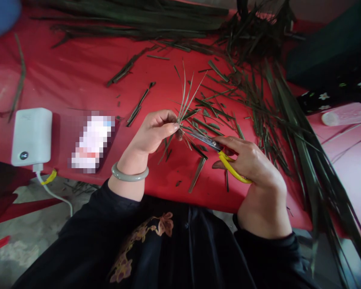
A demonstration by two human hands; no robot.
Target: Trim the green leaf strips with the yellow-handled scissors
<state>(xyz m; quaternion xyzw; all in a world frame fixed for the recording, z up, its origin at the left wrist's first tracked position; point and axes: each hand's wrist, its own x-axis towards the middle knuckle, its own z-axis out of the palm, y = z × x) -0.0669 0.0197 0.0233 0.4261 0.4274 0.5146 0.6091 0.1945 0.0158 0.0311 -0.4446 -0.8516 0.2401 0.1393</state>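
My left hand [155,130] is closed in a pinch on a small bundle of thin green leaf strips [186,96] that fan upward above the red table. A grey bangle [129,174] circles that wrist. My right hand [252,166] grips yellow-handled scissors [219,154]. Their metal blades point left and meet the strips just below my left fingertips. Cut green slivers lie on the cloth under both hands.
A red cloth [78,76] covers the table. Long green leaves [291,120] pile along the right and back. A white power bank [31,136] with a cable and a blurred packet [92,142] lie at the left. Dark floral fabric [333,94] sits at the right.
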